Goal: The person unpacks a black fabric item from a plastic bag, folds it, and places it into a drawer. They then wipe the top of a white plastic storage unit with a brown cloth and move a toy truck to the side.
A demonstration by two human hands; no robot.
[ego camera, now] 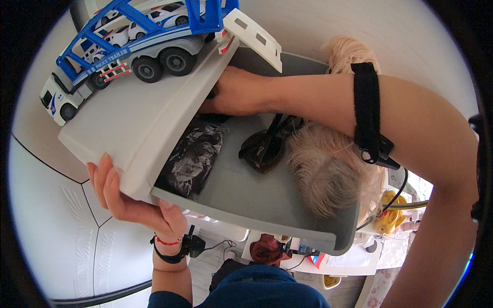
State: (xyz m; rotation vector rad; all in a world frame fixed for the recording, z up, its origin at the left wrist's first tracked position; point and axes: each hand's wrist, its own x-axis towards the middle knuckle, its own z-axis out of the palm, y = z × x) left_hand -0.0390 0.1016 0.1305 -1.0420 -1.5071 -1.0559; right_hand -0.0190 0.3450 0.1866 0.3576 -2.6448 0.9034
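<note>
An open grey plastic drawer [246,192] extends from under a white cabinet top [127,127]. My left hand [134,204] rests against the cabinet's front corner, its fingers spread along the white edge and nothing seen in its grasp. My right hand [235,90] reaches into the back of the drawer beside something dark; its fingertips are hidden under the cabinet edge. In the drawer lie a black item in clear plastic wrap [196,158], a small black heart-shaped pouch with straps [264,150] and a pale blond hairpiece [327,173], part of which hangs over the drawer's side.
A blue and white toy car-carrier truck [134,50] with toy police cars stands on the cabinet top, its white ramp [256,38] overhanging the drawer. White cupboard doors [50,223] are at left. Below are a white table [346,265], a dark red cloth [265,248] and a yellow toy [389,215].
</note>
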